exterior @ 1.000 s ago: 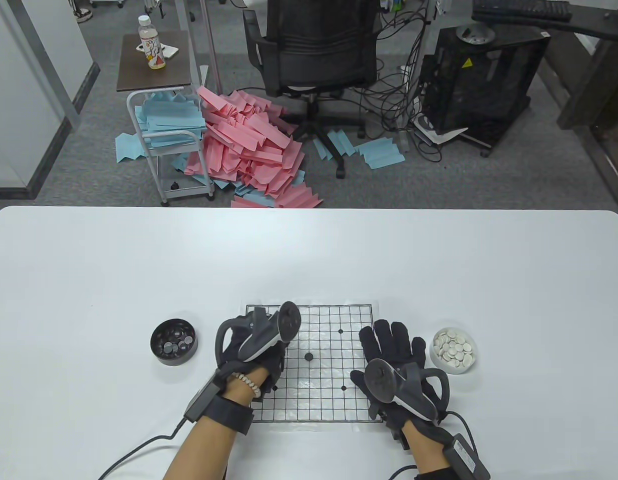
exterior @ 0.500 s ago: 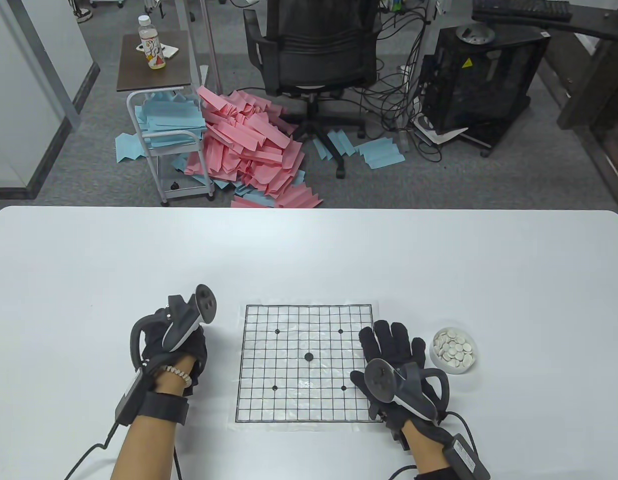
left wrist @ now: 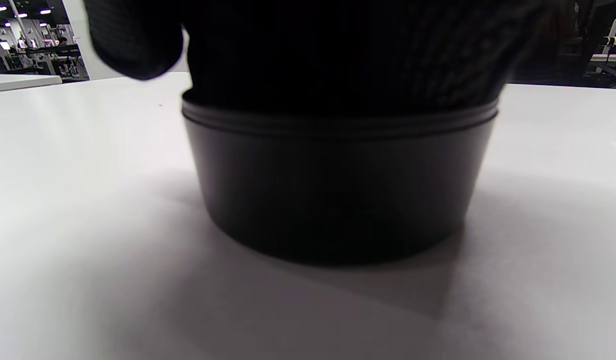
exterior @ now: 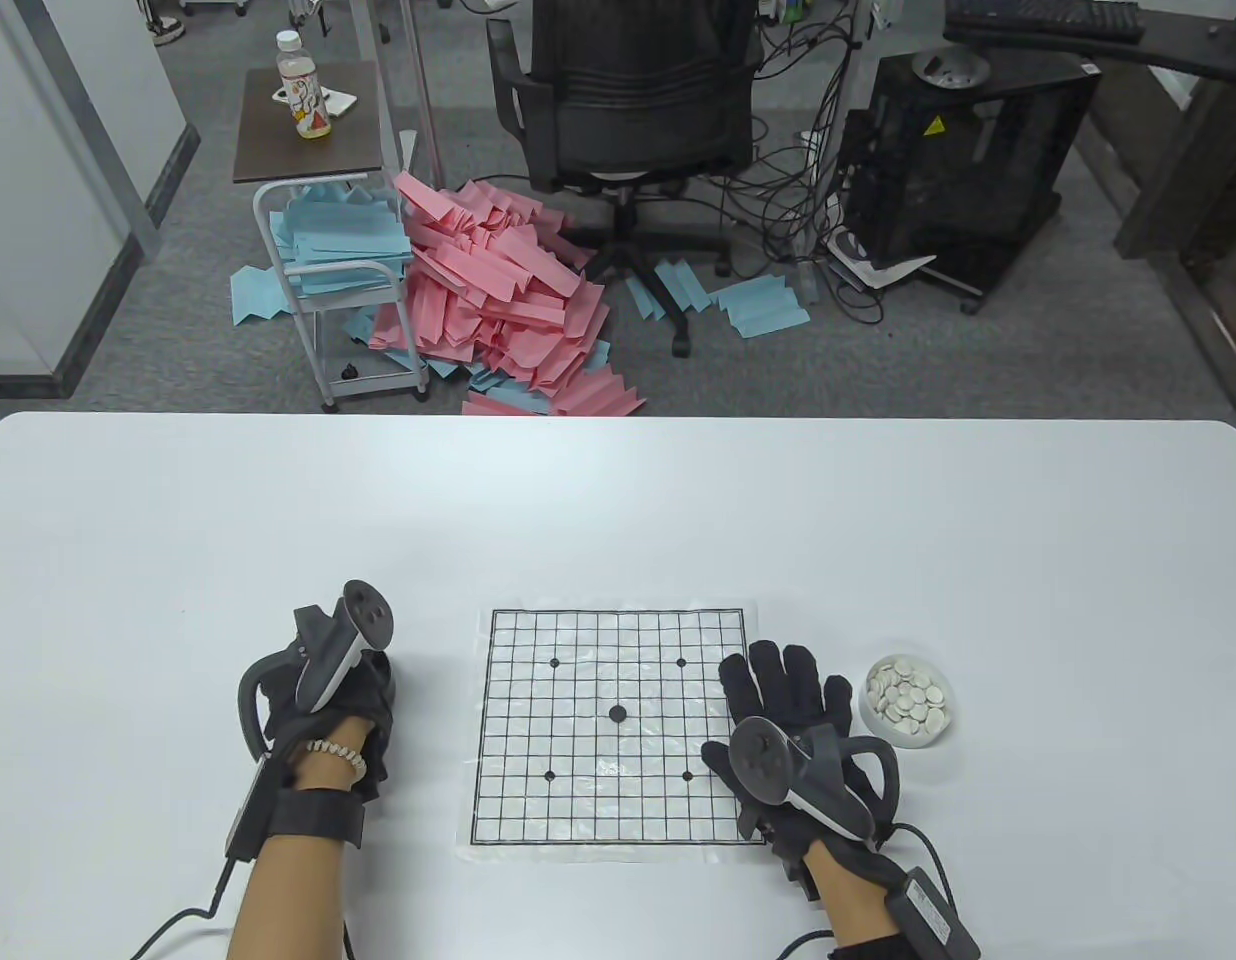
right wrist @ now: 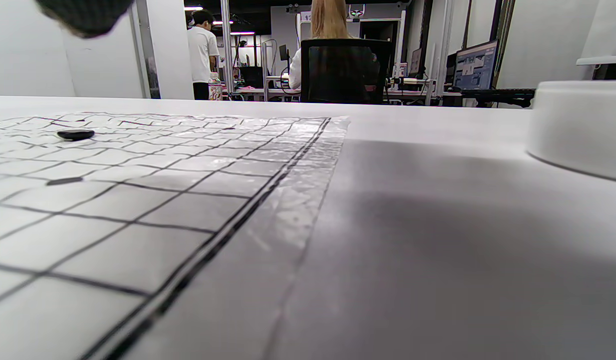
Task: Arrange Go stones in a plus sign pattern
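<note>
The paper Go board [exterior: 578, 800] lies at the table's front. One black stone [exterior: 617, 713] sits on its centre point; it also shows in the right wrist view [right wrist: 75, 134]. My left hand [exterior: 353, 690] is over the black bowl left of the board and hides it in the table view. In the left wrist view my gloved fingers [left wrist: 337, 50] reach over the rim of the black bowl [left wrist: 337, 190]; what they hold is hidden. My right hand [exterior: 768, 700] rests flat, fingers spread, on the board's right edge, holding nothing.
A white bowl [exterior: 908, 700] of white stones stands right of my right hand; its wall shows in the right wrist view [right wrist: 582, 125]. Four small printed dots mark the board. The white table [exterior: 618, 520] stretches far behind the board.
My left hand moved from above the board's left side leftward to the black bowl and now covers it. The right hand and the centre stone have not moved.
</note>
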### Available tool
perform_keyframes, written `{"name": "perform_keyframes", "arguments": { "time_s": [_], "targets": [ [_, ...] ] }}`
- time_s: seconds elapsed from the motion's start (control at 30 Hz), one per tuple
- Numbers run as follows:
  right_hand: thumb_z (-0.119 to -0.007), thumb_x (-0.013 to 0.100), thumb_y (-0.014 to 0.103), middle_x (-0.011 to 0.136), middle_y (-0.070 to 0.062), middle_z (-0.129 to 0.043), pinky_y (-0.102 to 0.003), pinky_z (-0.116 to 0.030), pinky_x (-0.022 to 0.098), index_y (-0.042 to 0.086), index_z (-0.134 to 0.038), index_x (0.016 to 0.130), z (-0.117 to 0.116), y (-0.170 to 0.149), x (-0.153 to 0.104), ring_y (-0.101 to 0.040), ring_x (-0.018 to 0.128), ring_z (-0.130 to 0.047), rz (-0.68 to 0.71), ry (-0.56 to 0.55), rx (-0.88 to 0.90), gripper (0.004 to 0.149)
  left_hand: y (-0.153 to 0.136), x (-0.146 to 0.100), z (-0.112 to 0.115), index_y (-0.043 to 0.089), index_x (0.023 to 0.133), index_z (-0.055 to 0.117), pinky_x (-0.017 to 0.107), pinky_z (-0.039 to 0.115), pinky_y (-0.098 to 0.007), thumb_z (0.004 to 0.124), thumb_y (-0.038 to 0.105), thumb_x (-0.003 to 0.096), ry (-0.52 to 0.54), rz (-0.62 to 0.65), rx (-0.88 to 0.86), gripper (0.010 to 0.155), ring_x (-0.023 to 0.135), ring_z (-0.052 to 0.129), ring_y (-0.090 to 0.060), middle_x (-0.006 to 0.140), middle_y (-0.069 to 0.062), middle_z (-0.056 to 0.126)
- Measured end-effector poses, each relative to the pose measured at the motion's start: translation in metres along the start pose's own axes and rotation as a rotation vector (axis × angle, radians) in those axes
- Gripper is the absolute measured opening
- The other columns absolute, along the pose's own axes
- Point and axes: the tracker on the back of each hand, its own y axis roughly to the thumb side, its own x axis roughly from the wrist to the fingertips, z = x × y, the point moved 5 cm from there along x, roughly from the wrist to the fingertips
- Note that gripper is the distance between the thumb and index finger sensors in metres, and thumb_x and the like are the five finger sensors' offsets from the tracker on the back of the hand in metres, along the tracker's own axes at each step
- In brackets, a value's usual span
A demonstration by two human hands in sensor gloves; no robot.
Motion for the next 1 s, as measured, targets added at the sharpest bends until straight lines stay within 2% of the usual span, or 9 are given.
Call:
{"name": "perform_keyframes", "arguments": {
  "time_s": [0.3,0.47,0.6,0.7,0.87,1.0],
  "targets": [
    [-0.074,0.042,0.06,0.121,-0.006,-0.027,-0.072,-0.035,0.076,0.033,-0.033,0.111,0.0,0.0,0.0,-0.044,0.114,-0.03,0.0,0.0,-0.001,0.085,0.006,0.001,0.002,0.028,0.081,0.093,0.056,0.076,-0.054,0.097,0.038,0.0321,0.041,0.003,0.043,0.05,0.056,0.102,-0.026,0.077,-0.001,0.105],
    [-0.074,0.042,0.06,0.121,-0.006,-0.027,-0.072,-0.035,0.076,0.033,-0.033,0.111,0.001,0.0,0.0,-0.044,0.114,-0.029,0.0,0.0,-0.002,0.085,0.009,-0.001,-0.001,0.03,0.073,0.097,0.055,0.077,-0.054,0.097,0.039,0.0314,0.111,0.038,0.097,0.043,0.051,0.103,-0.024,0.07,0.002,0.108],
    [-0.074,0.042,0.06,0.121,-0.006,-0.027,-0.072,-0.035,0.076,0.033,-0.033,0.111,0.001,0.0,0.0,-0.044,0.114,-0.029,-0.001,0.0,-0.003,0.085,0.008,-0.002,-0.001,0.031,0.072,0.097,0.055,0.077,-0.053,0.096,0.039,0.0318,0.128,0.045,0.099,0.041,0.052,0.103,-0.024,0.07,0.003,0.108],
    [-0.074,0.042,0.06,0.121,-0.006,-0.027,-0.072,-0.035,0.076,0.033,-0.033,0.111,0.001,0.0,0.0,-0.044,0.114,-0.029,-0.001,-0.001,-0.003,0.085,0.008,-0.003,-0.003,0.029,0.075,0.097,0.056,0.076,-0.054,0.091,0.039,0.0352,0.124,0.05,0.092,0.041,0.054,0.103,-0.026,0.073,0.001,0.107],
    [-0.074,0.042,0.06,0.121,-0.006,-0.027,-0.072,-0.034,0.076,0.033,-0.033,0.111,0.001,0.0,0.0,-0.044,0.114,-0.029,0.0,0.0,-0.004,0.085,0.022,-0.015,-0.026,0.026,0.079,0.094,0.056,0.074,-0.056,0.086,0.035,0.0382,0.19,0.087,0.098,0.042,0.056,0.101,-0.028,0.077,-0.003,0.105],
    [-0.074,0.042,0.06,0.121,-0.006,-0.027,-0.072,-0.034,0.076,0.033,-0.033,0.111,0.001,0.0,0.0,-0.044,0.114,-0.029,-0.001,0.0,-0.004,0.085,0.054,-0.036,-0.046,0.028,0.078,0.095,0.055,0.075,-0.055,0.088,0.036,0.0373,0.242,0.217,0.014,0.042,0.055,0.102,-0.026,0.076,0.0,0.105]
  ]
}}
